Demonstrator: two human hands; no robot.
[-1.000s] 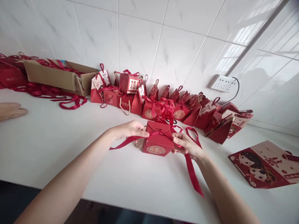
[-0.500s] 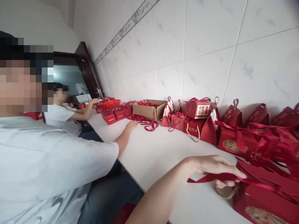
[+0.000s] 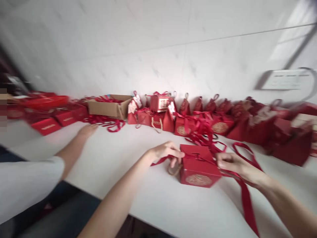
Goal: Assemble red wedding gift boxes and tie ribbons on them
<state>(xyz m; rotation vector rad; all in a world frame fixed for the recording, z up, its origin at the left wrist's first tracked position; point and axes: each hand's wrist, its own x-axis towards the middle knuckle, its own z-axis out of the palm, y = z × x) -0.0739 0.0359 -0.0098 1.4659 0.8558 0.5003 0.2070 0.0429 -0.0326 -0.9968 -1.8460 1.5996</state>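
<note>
A red gift box (image 3: 199, 170) with a gold round pattern on its front stands on the white table (image 3: 158, 198). Dark red ribbon (image 3: 247, 205) lies across its top, and a long tail hangs off to the right. At the box's left side my left hand (image 3: 167, 152) is closed on the ribbon, whose short end sticks out behind the fingers. Beside that hand a tan cord handle (image 3: 174, 169) shows. My right hand (image 3: 230, 165) pinches the ribbon at the box's right edge. The exact grip of both hands is slightly blurred.
Several red gift boxes (image 3: 220, 127) line the wall, with loose ribbon in front. An open cardboard box (image 3: 106, 109) of ribbon stands further left, beside more red boxes (image 3: 47, 125) and a red tray (image 3: 47, 100). A co-worker's arm (image 3: 74, 148) rests on the table at left.
The view has swung to the right, bringing the whole gift box and my right hand into sight. My left hand remains on the ribbon at the box's left side.
</note>
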